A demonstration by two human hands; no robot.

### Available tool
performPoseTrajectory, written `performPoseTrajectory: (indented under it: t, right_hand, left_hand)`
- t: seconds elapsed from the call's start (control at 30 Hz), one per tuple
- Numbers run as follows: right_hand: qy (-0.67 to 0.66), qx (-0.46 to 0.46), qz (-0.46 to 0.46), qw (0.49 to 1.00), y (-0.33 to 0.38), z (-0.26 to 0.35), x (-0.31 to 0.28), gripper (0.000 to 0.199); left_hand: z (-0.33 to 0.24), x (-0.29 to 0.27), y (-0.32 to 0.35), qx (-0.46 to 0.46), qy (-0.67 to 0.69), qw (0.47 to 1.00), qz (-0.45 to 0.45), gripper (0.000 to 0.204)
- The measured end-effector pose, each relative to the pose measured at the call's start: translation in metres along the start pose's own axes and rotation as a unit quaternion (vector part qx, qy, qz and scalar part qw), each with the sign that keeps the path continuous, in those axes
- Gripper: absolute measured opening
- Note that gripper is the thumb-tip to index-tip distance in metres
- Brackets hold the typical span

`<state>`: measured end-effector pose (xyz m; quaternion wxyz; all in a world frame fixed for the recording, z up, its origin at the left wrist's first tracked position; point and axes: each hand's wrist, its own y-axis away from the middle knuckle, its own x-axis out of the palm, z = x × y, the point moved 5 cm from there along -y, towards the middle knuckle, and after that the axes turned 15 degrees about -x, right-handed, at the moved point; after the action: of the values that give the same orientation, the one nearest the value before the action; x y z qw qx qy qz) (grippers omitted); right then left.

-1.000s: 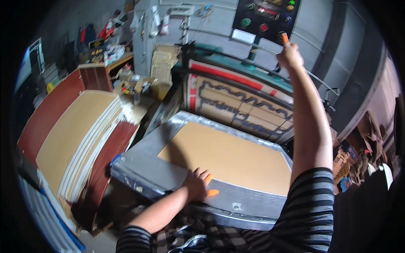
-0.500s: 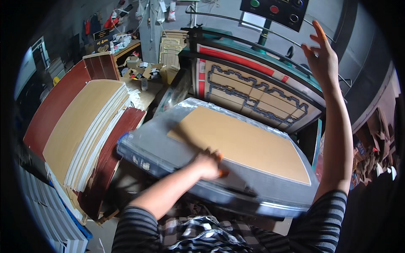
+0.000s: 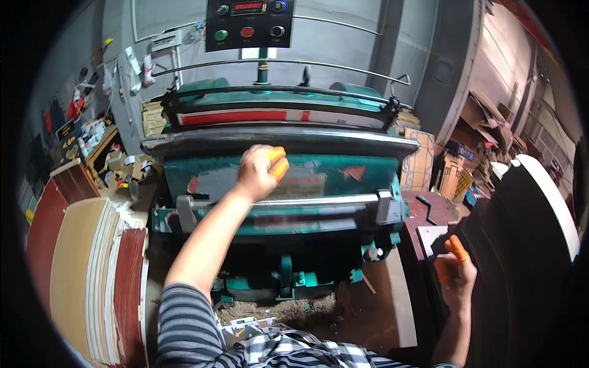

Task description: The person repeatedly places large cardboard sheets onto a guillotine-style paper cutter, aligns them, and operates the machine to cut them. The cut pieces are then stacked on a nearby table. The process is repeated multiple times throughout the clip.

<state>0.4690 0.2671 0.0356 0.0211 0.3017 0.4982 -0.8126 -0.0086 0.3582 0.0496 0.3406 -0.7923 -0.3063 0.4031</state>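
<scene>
Left hand (image 3: 261,173): fingers curled in, orange covers (image 3: 279,168) on some of them; it is in front of the press (image 3: 380,175), overlapping the underside of the plate's edge. Whether it grips or merely touches that edge, I cannot tell.
Right hand (image 3: 456,274): half open, fingers loosely bent, nothing visible in it; out to the side, near the dark stack (image 3: 521,264).
Plate (image 3: 343,141): above the silver bar (image 3: 307,201), across the front of the press, long edge toward the wearer.
Plate weight and feel: likely heavy and rigid, not fragile; the smooth metal edge may be slippery.
Plate hold: best around the middle of the long front edge, fingers clear of the gap behind.
Panel (image 3: 248,21): black, with coloured buttons and a lit red display; its characters are small and blurred.
Press face: red lettering (image 3: 300,180), worn; no brand can be made out.
</scene>
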Motion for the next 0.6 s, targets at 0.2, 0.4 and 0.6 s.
performPoseTrajectory:
  t: [0.2, 0.4, 0.6]
  right_hand:
    - [0.003, 0.199, -0.027, 0.98, 0.149, -0.091, 0.04, 0.046]
    - [-0.117, 0.312, 0.018, 0.942, 0.142, -0.079, 0.088, 0.043]
    - [-0.152, 0.254, 0.012, 0.955, 0.123, -0.072, 0.099, 0.042]
  left_hand:
    - [-0.077, 0.021, 0.111, 0.194, 0.043, 0.969, 0.145, 0.016]
    - [-0.103, -0.036, 0.097, 0.201, -0.007, 0.973, 0.112, 0.019]
    - [-0.114, -0.078, 0.085, 0.157, -0.028, 0.986, 0.039, 0.023]
